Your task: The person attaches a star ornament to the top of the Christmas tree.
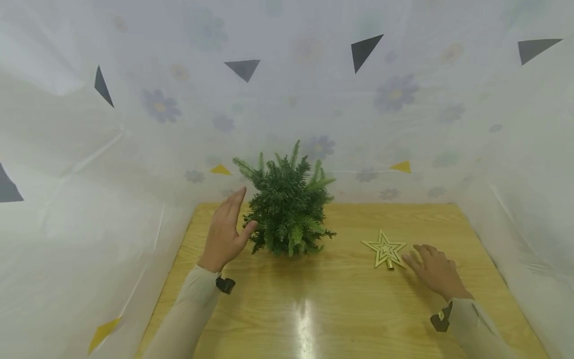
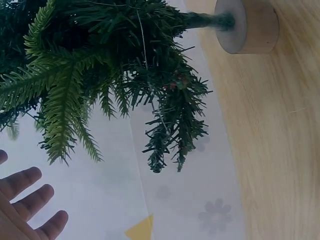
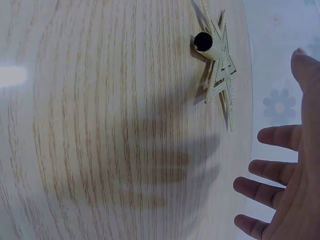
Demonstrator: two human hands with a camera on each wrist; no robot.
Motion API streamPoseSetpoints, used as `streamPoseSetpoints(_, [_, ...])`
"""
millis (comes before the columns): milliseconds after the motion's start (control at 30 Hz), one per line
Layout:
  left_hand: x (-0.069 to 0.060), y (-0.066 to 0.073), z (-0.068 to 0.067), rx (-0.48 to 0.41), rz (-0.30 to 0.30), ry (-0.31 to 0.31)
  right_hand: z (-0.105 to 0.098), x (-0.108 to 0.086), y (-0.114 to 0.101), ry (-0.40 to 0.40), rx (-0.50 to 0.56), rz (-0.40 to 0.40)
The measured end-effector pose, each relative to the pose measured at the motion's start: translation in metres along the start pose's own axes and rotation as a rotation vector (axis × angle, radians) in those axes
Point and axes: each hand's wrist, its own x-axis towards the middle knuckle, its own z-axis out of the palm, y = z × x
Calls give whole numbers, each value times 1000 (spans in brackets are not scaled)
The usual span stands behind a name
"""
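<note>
A small artificial Christmas tree [image 1: 289, 207] stands on the wooden table, its round wooden base [image 2: 257, 27] showing in the left wrist view. Just left of the branches is my left hand [image 1: 224, 232], fingers extended and thumb toward the foliage; whether the thumb touches it I cannot tell. To the right of the tree lies a gold star tree topper [image 1: 384, 249], its hollow tube [image 3: 204, 44] pointing toward me. Beside the star my right hand [image 1: 437, 271] hovers above the table with fingers loosely spread, holding nothing; its shadow falls on the wood.
The table [image 1: 341, 309] is light wood with a bright glare spot near the front. White flower-printed sheeting [image 1: 287, 99] walls off the back and both sides, with dark and yellow triangles on it.
</note>
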Motion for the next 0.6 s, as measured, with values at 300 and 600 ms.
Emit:
streamPoseSetpoints(300, [9, 4, -1, -20, 19, 55, -1, -1, -1, -10, -7, 0])
streamPoseSetpoints(600, [22, 8, -2, -64, 19, 152, -1, -1, -3, -20, -14, 7])
